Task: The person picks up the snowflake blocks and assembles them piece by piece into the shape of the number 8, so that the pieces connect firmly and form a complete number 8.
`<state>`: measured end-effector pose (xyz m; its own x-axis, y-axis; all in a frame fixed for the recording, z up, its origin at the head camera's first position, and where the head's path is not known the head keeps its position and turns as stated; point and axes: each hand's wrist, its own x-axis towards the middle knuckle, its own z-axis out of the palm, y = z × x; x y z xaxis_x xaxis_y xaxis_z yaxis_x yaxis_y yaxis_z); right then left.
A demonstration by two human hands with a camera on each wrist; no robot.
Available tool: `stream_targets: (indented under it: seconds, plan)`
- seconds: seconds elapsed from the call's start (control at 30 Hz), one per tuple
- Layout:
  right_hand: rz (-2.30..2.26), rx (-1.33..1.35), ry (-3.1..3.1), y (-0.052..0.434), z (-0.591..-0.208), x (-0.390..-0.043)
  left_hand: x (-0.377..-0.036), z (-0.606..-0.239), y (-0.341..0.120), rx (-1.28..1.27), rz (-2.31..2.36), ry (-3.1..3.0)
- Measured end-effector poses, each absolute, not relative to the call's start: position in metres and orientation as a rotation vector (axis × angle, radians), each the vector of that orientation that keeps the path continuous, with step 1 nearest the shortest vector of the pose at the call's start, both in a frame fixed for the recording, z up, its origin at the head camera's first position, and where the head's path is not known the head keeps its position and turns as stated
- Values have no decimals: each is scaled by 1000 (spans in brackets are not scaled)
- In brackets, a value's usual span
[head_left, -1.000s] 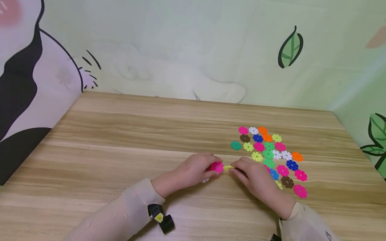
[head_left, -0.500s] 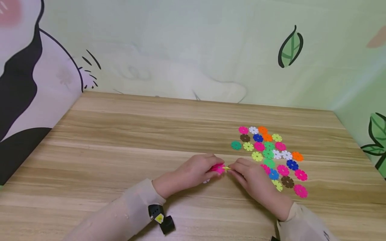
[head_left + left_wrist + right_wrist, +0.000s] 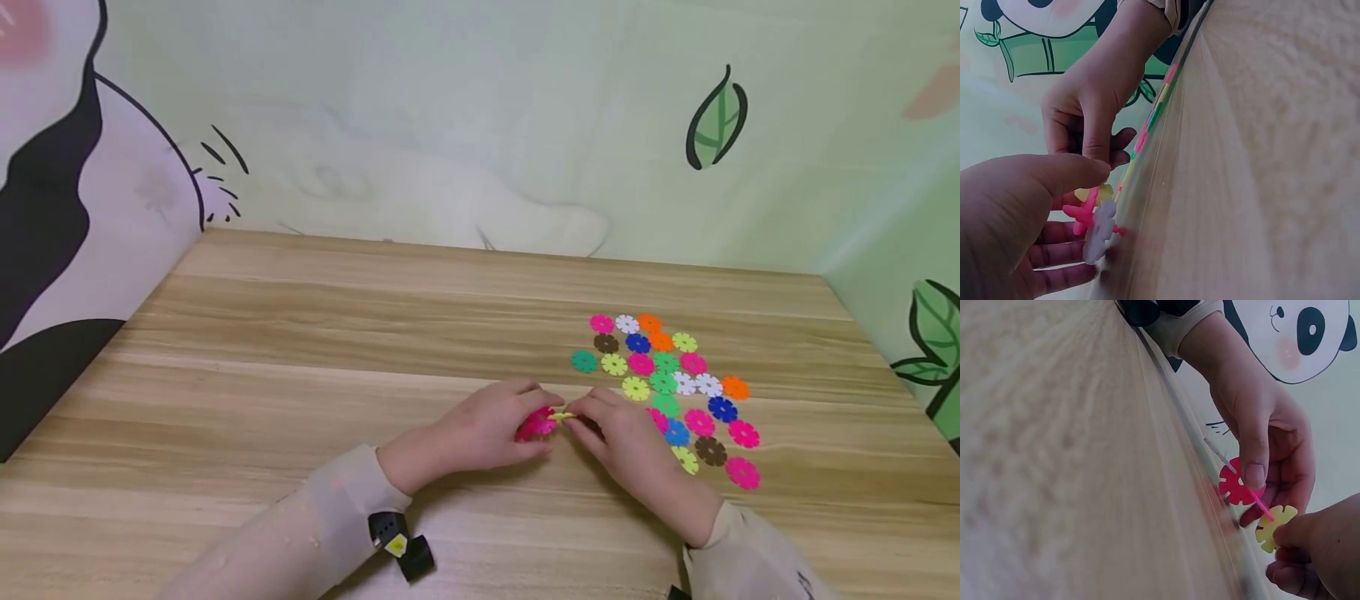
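Note:
Thin notched snowflake discs are joined into a small cluster between the hands: pink discs [image 3: 537, 423], a white disc [image 3: 1100, 232] and a yellow disc [image 3: 1272, 530]. My left hand [image 3: 476, 432] holds the cluster by its pink part, thumb against a pink disc in the right wrist view. The right hand [image 3: 633, 454] pinches the outer edge of the yellow disc between thumb and finger. A pink disc's edge meets the yellow one in the right wrist view; how deep the slots sit cannot be told. In the head view the white disc is hidden.
Loose discs in several colours lie flat on the wooden table [image 3: 337, 317], just beyond and right of the right hand, among them a teal disc [image 3: 584, 361] and a brown disc [image 3: 711, 451]. A painted wall [image 3: 420, 125] stands behind the table.
The left thumb has moved away from the forefinger, toward the table's near side. The white disc under it has gone out of sight in the head view. The right hand still pinches the yellow disc.

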<state>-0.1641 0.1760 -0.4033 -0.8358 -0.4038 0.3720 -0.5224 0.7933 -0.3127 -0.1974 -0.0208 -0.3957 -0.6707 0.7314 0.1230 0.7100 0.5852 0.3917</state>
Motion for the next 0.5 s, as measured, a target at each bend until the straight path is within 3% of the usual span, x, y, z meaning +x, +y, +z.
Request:
stream_targets:
  seconds: [0.37, 0.5]
  plan:
    - [673, 692, -2783, 175, -401, -167, -197, -401, -17, 1379, 685, 2963]
    - [644, 566, -2826, 188, -391, -174, -199, -402, -19, 1358, 691, 2970]
